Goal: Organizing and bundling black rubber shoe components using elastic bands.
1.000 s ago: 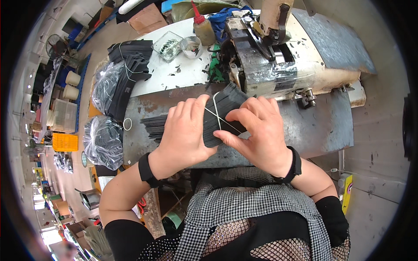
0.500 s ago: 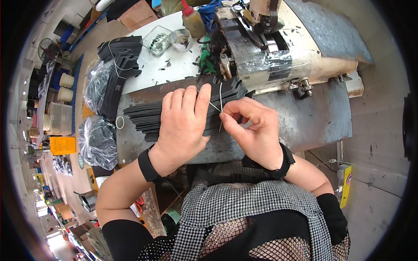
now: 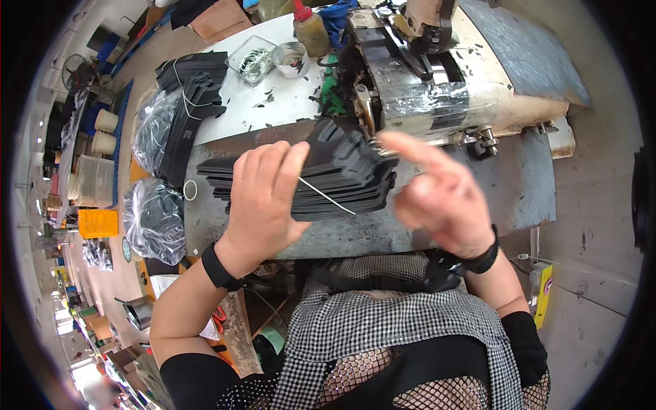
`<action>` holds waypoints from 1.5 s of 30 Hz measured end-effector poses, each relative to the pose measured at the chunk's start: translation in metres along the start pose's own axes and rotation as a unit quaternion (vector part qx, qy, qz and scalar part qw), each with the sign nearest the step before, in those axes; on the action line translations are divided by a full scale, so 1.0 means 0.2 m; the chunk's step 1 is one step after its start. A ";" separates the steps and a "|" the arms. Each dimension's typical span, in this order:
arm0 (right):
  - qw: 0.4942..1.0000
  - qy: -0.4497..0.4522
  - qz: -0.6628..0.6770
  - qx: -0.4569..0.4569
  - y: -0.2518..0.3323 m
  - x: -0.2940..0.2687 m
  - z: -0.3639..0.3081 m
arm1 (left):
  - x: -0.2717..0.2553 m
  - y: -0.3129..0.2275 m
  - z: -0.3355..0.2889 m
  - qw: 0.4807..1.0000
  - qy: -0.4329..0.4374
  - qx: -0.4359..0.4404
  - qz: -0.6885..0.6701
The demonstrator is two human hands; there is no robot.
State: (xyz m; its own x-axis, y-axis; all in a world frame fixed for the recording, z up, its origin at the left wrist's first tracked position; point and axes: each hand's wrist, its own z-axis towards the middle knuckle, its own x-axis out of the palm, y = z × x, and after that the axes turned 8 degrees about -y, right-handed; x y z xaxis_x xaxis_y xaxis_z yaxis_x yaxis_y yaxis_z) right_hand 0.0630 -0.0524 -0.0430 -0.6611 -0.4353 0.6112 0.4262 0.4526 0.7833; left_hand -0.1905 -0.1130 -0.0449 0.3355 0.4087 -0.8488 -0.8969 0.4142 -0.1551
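Observation:
My left hand (image 3: 263, 198) is wrapped over a stack of thin black strips (image 3: 342, 188) on the grey metal table, its fingers across the top and its thumb at the near side. A white elastic band (image 3: 326, 195) crosses the stack slantwise, just right of those fingers. At the right end, the strips fan out unevenly. My right hand (image 3: 447, 198) is off the stack, to its right, and blurred by motion. Its index finger points out while the other fingers are partly bent, and I see nothing in it.
A sewing machine (image 3: 424, 102) stands beyond the metal table (image 3: 478, 198). Banded black strips (image 3: 181, 137) and plastic-wrapped bundles (image 3: 154, 222) lie at left. Farther back are a clear tray of bands (image 3: 253, 60), a small cup (image 3: 290, 60) and a red-tipped bottle (image 3: 311, 34). A loose ring band (image 3: 190, 190) lies at left.
My right hand has let go of the white band and swung right, away from the stack. The band now lies slantwise across the strips. My left hand has shifted slightly left.

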 end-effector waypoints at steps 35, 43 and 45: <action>0.902 -0.051 -0.416 -0.105 -0.36 0.07 0.43 | -0.21 0.33 -0.24 0.999 0.011 -0.033 0.038; 0.754 -0.025 -0.609 -0.247 -0.43 0.06 0.39 | 0.01 0.60 -0.18 0.960 -0.001 -0.081 0.268; 0.761 0.003 -0.623 -0.182 -0.40 0.07 0.36 | 0.09 0.60 -0.26 0.954 0.015 -0.077 0.288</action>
State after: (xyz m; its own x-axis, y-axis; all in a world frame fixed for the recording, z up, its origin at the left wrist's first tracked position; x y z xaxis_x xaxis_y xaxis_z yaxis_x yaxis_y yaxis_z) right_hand -0.0262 -0.0388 -0.1056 -0.6899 -0.3535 -0.6317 -0.3850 -0.5598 0.7338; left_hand -0.3077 -0.0983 -0.1046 -0.2321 0.5087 -0.8291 -0.9627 0.0017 0.2706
